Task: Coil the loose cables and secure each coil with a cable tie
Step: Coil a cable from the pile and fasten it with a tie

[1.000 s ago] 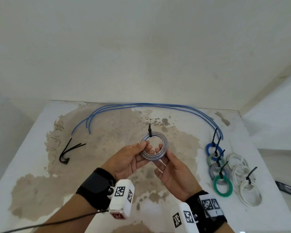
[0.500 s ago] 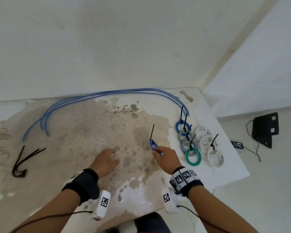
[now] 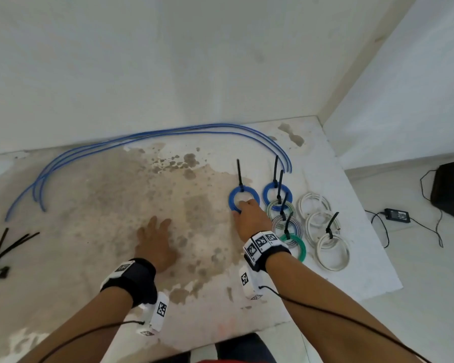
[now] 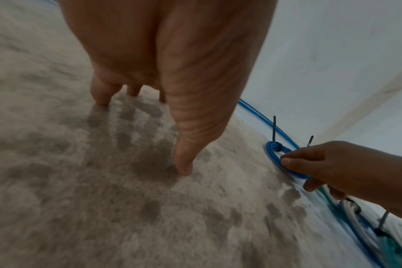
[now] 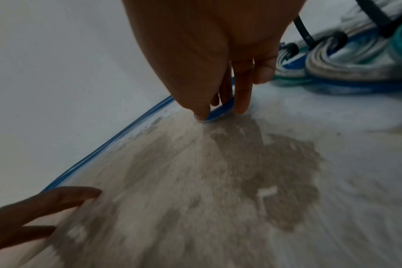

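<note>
Head view | right hand (image 3: 249, 218) pinches blue coil (image 3: 243, 197) | tie tail (image 3: 239, 171) points toward wall

No readable text, brand or number is seen. Only black-and-white square marker patterns are printed on the white wrist-camera housings (image 3: 157, 314) and on the right wristband (image 3: 262, 243); no letters can be made out.

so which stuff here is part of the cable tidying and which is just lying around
Part of the job:
blue coil in the right hand
loose blue cables
spare black ties
finished coils

Just lying about:
power adapter on the floor
black box
</note>
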`<state>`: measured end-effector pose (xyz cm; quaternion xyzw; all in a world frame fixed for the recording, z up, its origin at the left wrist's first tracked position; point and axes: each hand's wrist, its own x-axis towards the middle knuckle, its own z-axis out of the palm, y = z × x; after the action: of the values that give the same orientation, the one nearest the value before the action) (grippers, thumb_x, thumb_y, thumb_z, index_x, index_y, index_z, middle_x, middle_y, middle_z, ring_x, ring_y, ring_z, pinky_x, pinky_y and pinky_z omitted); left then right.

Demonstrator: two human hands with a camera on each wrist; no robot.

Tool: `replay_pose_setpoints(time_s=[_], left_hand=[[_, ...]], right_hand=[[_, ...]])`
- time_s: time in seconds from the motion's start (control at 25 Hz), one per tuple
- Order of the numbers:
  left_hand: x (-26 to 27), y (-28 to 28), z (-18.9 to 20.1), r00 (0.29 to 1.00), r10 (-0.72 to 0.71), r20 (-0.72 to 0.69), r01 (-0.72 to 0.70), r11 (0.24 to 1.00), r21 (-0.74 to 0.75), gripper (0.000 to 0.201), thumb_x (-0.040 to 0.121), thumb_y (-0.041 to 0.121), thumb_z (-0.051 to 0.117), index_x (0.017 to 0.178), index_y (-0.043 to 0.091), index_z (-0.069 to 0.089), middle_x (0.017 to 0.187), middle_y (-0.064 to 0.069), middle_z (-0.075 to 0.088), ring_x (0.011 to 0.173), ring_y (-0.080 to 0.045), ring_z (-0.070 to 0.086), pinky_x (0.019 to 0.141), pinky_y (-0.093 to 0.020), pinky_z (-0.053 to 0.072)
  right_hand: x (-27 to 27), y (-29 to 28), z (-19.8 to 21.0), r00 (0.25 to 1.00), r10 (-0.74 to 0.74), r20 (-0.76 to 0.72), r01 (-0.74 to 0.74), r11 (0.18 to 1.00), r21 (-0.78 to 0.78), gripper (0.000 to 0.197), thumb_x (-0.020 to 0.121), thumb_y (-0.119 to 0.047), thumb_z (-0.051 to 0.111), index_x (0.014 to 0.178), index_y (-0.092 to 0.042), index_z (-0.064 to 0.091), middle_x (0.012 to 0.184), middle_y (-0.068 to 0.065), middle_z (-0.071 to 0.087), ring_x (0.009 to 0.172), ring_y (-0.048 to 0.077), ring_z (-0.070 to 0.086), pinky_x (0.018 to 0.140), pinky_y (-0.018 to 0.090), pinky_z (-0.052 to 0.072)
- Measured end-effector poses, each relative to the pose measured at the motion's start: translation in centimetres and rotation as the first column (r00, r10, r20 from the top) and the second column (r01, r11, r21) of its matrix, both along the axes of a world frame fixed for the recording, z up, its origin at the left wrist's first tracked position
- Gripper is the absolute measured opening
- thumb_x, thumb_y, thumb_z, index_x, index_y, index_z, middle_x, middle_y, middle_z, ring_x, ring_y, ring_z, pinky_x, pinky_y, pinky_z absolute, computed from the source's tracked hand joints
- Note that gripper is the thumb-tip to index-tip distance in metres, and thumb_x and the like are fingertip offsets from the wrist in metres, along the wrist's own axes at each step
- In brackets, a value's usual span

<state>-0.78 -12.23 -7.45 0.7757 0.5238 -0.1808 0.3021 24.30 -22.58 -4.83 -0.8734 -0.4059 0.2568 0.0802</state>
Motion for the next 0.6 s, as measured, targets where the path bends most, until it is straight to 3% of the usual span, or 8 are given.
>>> replay_pose_setpoints(time_s=[0.2,0.6], left_hand=[[-0.6,0.5,-1.4,0.999,-0.037,-0.028,0.038,0.999,0.02,0.096,0.083,0.036,0.073,0.156,0.034,0.01,0.166,-0.006,-0.01,0.153,-0.037,-0.007,0.121,-0.052,0.017],[-0.6,0.2,-1.5,1.0,-0.012,-0.01,0.012,0.999,0.047,0.095,0.083,0.032,0.073,0.157,0.032,0.012,0.167,-0.007,-0.008,0.153,-0.039,-0.005,0.122,-0.051,0.015]], right_hand=[[-0.2,-1.7,-1.8,0.999,-0.022,-0.036,0.024,0.998,0.05,0.035,0.102,-0.013,0.047,0.136,-0.014,0.055,0.139,0.008,0.046,0.104,0.031,0.062,0.084,0.042,0.053],[1.0,-1.7,-1.6,0.997,0.024,-0.077,-0.02,0.998,0.052,0.036,0.104,-0.015,0.045,0.138,-0.015,0.056,0.135,0.008,0.049,0.109,0.028,0.061,0.086,0.04,0.052]])
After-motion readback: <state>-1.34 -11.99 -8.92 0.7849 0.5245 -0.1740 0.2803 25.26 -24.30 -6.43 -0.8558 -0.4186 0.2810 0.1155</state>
